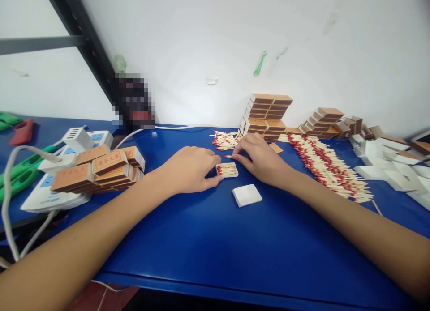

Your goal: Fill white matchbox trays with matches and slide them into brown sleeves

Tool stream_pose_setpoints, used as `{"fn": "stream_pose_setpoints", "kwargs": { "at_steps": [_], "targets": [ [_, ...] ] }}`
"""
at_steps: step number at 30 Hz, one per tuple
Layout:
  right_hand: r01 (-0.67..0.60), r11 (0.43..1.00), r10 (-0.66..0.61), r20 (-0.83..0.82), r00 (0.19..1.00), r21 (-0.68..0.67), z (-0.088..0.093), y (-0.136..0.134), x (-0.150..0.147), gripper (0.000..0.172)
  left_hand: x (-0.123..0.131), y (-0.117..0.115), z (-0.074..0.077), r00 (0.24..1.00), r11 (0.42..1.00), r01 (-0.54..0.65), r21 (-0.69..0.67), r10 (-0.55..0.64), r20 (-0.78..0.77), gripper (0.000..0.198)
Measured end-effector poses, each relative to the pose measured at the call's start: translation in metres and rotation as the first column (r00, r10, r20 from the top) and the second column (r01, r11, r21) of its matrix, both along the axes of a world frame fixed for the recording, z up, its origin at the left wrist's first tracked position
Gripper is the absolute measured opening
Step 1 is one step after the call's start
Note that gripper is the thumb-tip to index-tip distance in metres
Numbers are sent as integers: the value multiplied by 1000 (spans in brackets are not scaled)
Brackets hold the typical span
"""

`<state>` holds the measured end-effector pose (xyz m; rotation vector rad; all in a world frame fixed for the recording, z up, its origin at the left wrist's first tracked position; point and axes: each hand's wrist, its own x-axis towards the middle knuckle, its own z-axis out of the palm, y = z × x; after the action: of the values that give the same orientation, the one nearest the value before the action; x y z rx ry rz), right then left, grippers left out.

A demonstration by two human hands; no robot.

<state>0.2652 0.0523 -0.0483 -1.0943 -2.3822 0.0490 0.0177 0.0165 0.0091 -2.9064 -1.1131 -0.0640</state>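
Note:
On the blue table, a small white matchbox tray [237, 172] lies with its open side up and several red-headed matches in it. My left hand [191, 170] is closed on the tray's left end, thumb and fingers at its edge. Just behind the tray, my right hand [257, 156] pinches a single match [229, 156], its red head pointing left. A second white tray [247, 195] lies nearer to me, its closed bottom up. A loose heap of matches [224, 141] sits past my right fingers.
Stacked matchboxes [267, 114] stand by the wall, with a leaning stack [322, 121] further right. A long band of matches [327, 168] spreads right of my right hand, beside piled white trays [396, 168]. At left, bundled matchboxes [97, 168] rest on a power strip [50, 201] with cables.

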Motion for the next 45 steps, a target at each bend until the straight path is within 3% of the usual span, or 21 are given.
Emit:
{"fn": "stream_pose_setpoints", "kwargs": {
  "at_steps": [7, 12, 18, 22, 27, 37, 45],
  "targets": [
    [-31, 999, 31, -11, 999, -15, 23, -19, -6, 12, -1, 2, -1, 1000, 1000, -11, 5, 11, 14, 30],
    [-132, 990, 134, 65, 989, -39, 34, -41, -18, 15, -1, 2, -1, 1000, 1000, -8, 1, 8, 17, 29],
    [-97, 995, 97, -12, 995, 24, 28, -29, -13, 10, -2, 2, -2, 1000, 1000, 4, 17, -4, 20, 28],
    [1, 996, -6, 46, 999, 93, 14, -10, -2, 24, -2, 2, -1, 1000, 1000, -10, 2, 10, 4, 25],
    [-16, 997, 7, 115, 993, 79, 2, -1, 4, 33, 0, 1, -1, 1000, 1000, -15, -1, 15, -1, 26],
    [-17, 993, 16, 10, 1000, 114, 3, -2, 0, 19, -2, 2, -4, 1000, 1000, 1, 22, -1, 5, 30],
    [-18, 999, 18, -9, 1000, 34, 2, -1, -2, 11, -1, 1, -3, 1000, 1000, -8, 8, 8, -4, 29]
  ]
}}
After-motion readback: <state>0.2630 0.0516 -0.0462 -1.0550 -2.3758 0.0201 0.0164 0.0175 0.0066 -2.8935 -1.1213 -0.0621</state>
